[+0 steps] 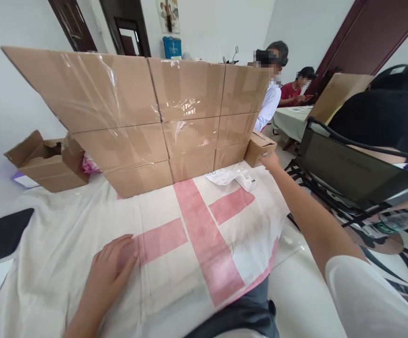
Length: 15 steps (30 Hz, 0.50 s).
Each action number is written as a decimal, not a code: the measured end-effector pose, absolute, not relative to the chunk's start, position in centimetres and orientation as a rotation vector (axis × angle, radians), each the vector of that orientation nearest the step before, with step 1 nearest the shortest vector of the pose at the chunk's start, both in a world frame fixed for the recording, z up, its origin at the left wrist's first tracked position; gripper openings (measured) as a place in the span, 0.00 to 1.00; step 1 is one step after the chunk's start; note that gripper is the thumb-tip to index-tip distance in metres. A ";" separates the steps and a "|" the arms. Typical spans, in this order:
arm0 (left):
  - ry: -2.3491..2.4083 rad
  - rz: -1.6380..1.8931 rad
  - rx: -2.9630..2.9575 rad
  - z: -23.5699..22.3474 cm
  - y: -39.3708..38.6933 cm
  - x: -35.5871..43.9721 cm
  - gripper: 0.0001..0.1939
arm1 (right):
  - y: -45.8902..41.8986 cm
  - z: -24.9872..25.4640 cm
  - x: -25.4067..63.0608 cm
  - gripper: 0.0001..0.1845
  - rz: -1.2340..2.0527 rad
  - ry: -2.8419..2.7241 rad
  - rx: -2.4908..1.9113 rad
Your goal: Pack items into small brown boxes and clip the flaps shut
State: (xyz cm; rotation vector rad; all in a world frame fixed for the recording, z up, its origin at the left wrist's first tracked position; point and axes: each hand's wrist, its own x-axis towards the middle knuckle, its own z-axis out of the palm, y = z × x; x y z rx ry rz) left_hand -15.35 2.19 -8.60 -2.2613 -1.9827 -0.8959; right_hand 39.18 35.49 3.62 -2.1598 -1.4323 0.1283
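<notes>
On the white and pink tablecloth, my left hand lies palm down with its fingers loosely stretched and nothing in them. My right arm reaches out to the table's far right corner. There my right hand is at the near side of a small cardboard box, its fingers closed against the lower edge; the fingertips are partly hidden. That box stands beside the right end of a tall wall of taped cardboard boxes. Left of my right hand lie a white paper and a small white box.
An open cardboard box sits at the back left, a black flat pad at the left edge. Behind the wall is a person in a white sleeve. A folding chair stands to the right, and another person in red sits farther back.
</notes>
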 end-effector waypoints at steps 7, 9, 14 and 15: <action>-2.082 -1.177 -2.213 -10.8 1.2 -19.1 0.17 | 32.6 8.4 27.9 0.11 0.134 -1.847 -2.105; -2.073 -1.199 -2.206 -10.9 1.2 -19.1 0.17 | 31.8 9.1 22.9 0.10 0.149 -2.036 -2.011; -2.079 -1.191 -2.174 -10.0 0.7 -18.0 0.20 | 28.2 8.6 10.5 0.10 0.205 -2.467 -1.717; -2.075 -1.211 -2.174 -9.9 0.6 -17.8 0.20 | 27.2 8.1 8.5 0.11 0.224 -2.545 -1.652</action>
